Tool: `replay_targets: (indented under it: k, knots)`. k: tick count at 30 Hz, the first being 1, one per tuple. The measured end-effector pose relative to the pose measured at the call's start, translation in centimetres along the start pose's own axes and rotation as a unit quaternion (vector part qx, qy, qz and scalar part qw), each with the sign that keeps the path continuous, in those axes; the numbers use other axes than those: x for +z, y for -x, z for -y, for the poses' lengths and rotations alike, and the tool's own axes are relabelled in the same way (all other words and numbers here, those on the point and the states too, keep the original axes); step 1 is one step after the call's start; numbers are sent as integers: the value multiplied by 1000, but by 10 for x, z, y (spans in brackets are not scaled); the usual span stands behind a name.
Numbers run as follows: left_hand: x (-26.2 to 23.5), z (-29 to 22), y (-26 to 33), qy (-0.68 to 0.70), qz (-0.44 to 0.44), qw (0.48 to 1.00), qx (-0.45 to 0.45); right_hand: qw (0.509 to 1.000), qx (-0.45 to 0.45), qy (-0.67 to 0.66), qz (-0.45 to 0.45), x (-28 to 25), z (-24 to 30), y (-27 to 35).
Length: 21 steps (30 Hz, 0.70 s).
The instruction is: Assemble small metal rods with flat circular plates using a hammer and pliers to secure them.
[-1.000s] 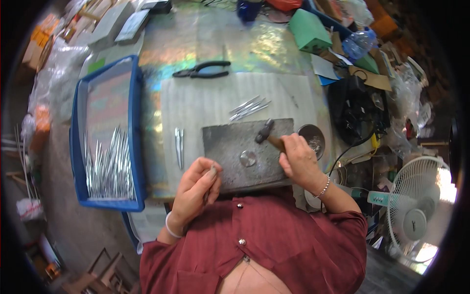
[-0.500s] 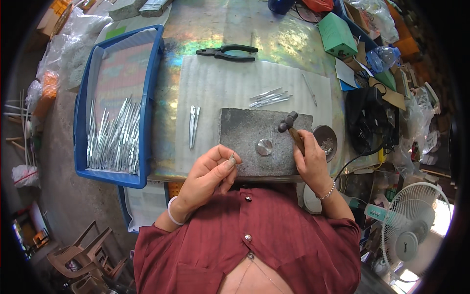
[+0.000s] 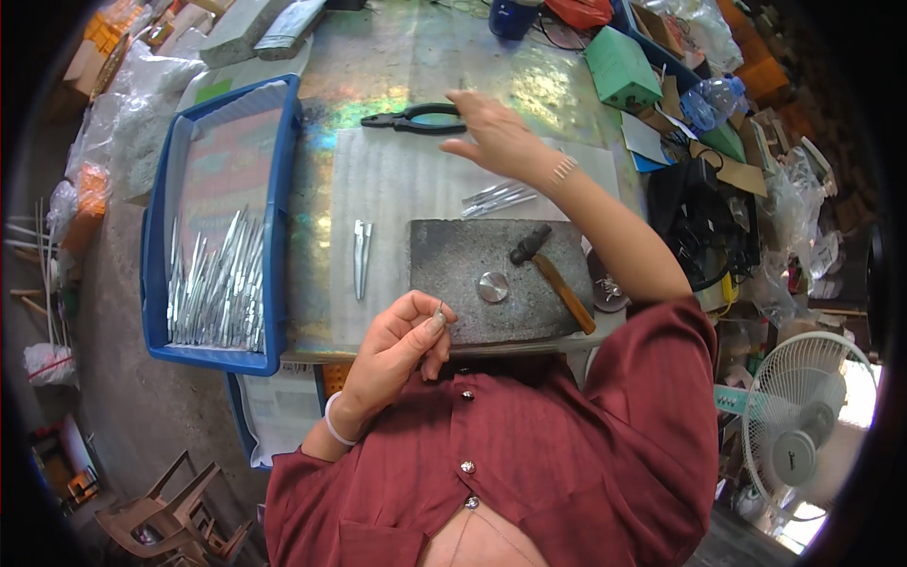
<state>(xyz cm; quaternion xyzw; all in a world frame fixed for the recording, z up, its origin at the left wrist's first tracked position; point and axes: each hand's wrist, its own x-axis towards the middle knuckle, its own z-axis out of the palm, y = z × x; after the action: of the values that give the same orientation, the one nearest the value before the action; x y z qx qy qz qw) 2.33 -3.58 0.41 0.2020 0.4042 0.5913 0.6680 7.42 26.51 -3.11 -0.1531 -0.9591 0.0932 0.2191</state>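
Observation:
My left hand (image 3: 392, 354) is closed in a pinch near the front edge of the table; a tiny thin bit shows at its fingertips, too small to name. My right hand (image 3: 503, 142) stretches to the far side with fingers apart, at the handles of the black pliers (image 3: 385, 121); no grip on them is visible. A hammer (image 3: 557, 285) with a wooden handle lies on the grey stone slab (image 3: 439, 250). Beside its head sits a round, shiny metal disc (image 3: 493, 286). Several slim metal pieces (image 3: 498, 198) lie behind the slab, partly under my right forearm.
At left, a blue tray (image 3: 295, 142) holds many slim metal pieces (image 3: 222, 283). A pair of similar pieces (image 3: 362, 260) rests on the white foam sheet (image 3: 378, 175). A dish of small parts (image 3: 607, 283) is right of the slab. A green box (image 3: 622, 71) and a fan (image 3: 803, 425) stand rightward.
My right hand has let go of the hammer, which now lies on the slab, and has moved far forward to the pliers. My left hand keeps its pinch.

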Motion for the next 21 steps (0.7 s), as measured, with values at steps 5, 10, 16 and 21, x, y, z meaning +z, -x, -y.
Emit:
replay_targets:
  k: [5,10,16,21]
  knots:
    - [-10,-2,13,50,-49,996,51,993,-23,46,102,59,-17,-50]
    - [-28,-2,20,104,-52,991,62,995,-36,29,92,42,-15,-44]
    - [-39,-6,17,106,-22,993,42,757,257,-582,148,-67,39,16]
    - [-28,-17,10,112,36,993,-6,673,241,-641,280,-104,97,92]
